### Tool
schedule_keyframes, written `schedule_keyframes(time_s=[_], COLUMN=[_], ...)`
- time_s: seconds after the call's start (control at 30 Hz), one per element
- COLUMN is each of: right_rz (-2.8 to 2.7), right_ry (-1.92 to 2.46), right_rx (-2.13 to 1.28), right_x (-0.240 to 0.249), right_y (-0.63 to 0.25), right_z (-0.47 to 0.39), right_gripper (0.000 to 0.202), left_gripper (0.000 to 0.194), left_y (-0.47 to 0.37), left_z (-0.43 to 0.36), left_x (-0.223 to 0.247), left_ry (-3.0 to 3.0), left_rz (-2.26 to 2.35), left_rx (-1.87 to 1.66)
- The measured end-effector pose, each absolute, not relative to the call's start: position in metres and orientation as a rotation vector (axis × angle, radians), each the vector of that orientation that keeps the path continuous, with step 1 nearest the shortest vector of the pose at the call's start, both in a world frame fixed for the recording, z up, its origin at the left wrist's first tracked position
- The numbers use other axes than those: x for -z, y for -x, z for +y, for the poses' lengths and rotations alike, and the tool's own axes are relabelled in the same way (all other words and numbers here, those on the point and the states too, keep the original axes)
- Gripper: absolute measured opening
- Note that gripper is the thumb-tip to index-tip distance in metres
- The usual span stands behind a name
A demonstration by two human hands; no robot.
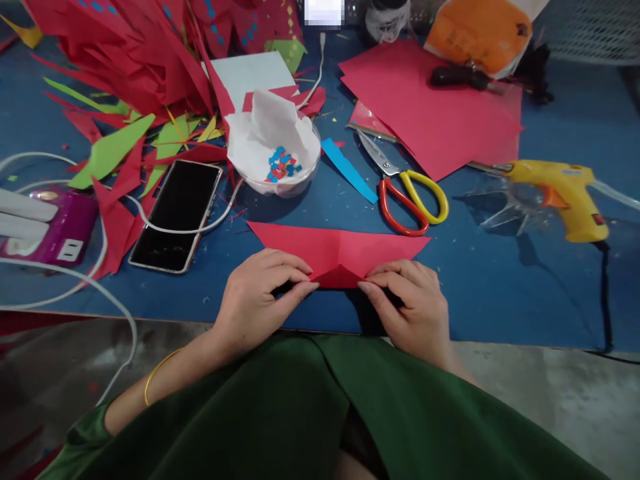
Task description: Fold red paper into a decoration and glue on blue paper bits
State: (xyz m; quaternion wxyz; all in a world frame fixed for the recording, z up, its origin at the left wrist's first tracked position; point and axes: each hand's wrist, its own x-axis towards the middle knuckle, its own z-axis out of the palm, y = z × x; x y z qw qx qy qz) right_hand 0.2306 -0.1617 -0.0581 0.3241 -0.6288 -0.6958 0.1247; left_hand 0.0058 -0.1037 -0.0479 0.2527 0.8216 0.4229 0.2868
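Note:
A folded sheet of red paper lies along the near edge of the blue table, its two pointed ends reaching out left and right. My left hand pinches its near edge left of the centre crease, thumb in front and fingers on top. On the other side of the crease, my right hand pinches the same edge between thumb and fingers. A small raised peak stands in the paper between both hands. Just beyond the paper lie scissors with one red and one yellow handle, and a blue paper strip.
A paper-lined bowl holds small blue and red bits. A phone lies left under a white cable, beside a purple power adapter. Red sheets are stacked at back right, near a yellow glue gun. Red scraps heap at back left.

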Motion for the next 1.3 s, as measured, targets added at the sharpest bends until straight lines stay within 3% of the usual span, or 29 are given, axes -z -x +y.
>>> schedule_keyframes(time_s=[1.3], right_rz=[-1.874], right_ry=[1.753], right_rx=[-0.379], right_x=[0.0570], right_y=[-0.2280], right_z=[-0.1576], right_gripper=[0.020], left_gripper=[0.020], left_y=[-0.0087], left_z=[-0.1023], left_x=[0.0512], left_ry=[-2.420], left_rz=[1.301], left_rx=[-0.582])
